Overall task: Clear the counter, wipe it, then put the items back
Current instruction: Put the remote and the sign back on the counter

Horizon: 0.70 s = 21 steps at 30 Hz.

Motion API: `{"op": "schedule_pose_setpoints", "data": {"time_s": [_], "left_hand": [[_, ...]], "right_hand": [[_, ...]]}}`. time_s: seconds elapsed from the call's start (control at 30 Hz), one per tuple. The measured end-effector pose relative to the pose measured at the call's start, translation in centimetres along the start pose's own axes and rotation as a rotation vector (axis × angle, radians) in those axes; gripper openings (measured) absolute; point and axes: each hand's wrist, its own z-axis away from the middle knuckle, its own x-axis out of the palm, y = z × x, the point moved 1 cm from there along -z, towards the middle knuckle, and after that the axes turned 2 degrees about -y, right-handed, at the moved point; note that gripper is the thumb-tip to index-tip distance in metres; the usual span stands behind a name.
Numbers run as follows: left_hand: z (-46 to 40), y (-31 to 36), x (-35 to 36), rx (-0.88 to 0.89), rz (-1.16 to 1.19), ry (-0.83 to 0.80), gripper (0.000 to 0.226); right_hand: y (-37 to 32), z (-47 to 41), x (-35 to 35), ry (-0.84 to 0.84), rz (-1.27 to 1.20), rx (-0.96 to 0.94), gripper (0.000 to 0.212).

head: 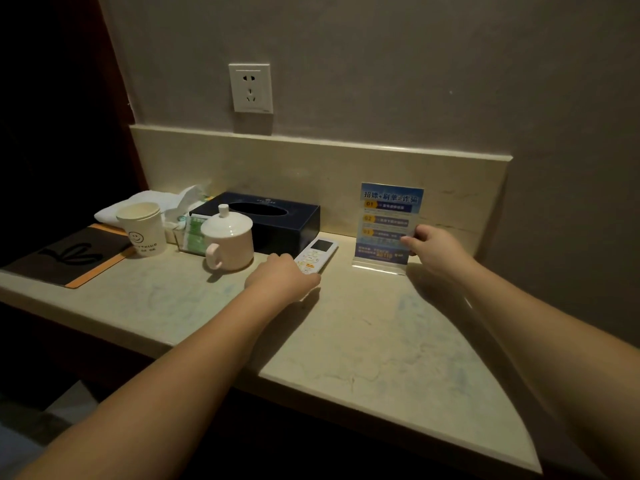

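A pale stone counter [363, 341] runs along the wall. My left hand [280, 275] lies over the near end of a white remote control [317, 254], fingers curled round it. My right hand [433, 247] pinches the right edge of a blue notice in a clear acrylic stand [386, 226]. A white lidded mug [228, 240] stands left of the remote, in front of a dark blue tissue box [273, 216]. Further left are a paper cup with a smiley face [140, 226], a clear holder of green sachets [192, 237], a folded white towel [138, 202] and a dark mat with an orange edge [69, 254].
A stone backsplash [311, 168] rises behind the counter, with a white wall socket [250, 88] above it. A dark wooden frame [114, 98] closes the left side. The counter's right end tapers to a curved corner [512, 438].
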Motion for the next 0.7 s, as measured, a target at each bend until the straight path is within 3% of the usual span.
{"op": "schedule_pose_setpoints", "data": {"time_s": [0.13, 0.7], "left_hand": [[0.5, -0.7, -0.6, 0.038, -0.045, -0.069, 0.053], [-2.6, 1.5, -0.4, -0.004, -0.051, -0.012, 0.046]], "right_hand": [[0.0, -1.0, 0.5, 0.004, -0.024, -0.01, 0.017], [-1.1, -5.5, 2.4, 0.064, -0.049, -0.004, 0.017]]}}
